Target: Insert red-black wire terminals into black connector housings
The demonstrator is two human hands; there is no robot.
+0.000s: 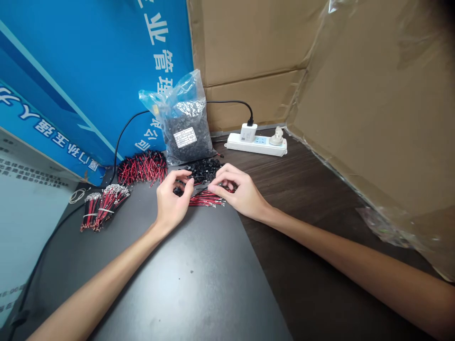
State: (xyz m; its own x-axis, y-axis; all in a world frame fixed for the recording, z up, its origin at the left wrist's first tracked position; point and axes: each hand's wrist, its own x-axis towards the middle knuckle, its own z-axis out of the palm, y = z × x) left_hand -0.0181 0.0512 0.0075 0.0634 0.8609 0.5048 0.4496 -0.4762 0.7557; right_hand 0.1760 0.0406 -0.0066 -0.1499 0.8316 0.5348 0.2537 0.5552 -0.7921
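My left hand point(173, 196) is curled, with its thumb and forefinger brought together. Whatever sits at those fingertips is too small to make out. Small black pieces show in the gap under its fingers. Facing it, my right hand point(241, 192) pinches a thin dark wire point(202, 188) that points toward the left thumb. Beneath both hands lies a row of red and black wires point(208, 200) with small metal ends. Right behind them is a heap of small black connector housings point(202, 168).
A clear bag of black parts point(188, 135) stands behind the heap. At left are a pile of red-black wires with black connectors point(142, 166) and tied wire bundles point(106, 203). A white power strip point(258, 146) lies near the cardboard wall point(252, 61). A grey board point(170, 284) covers the front.
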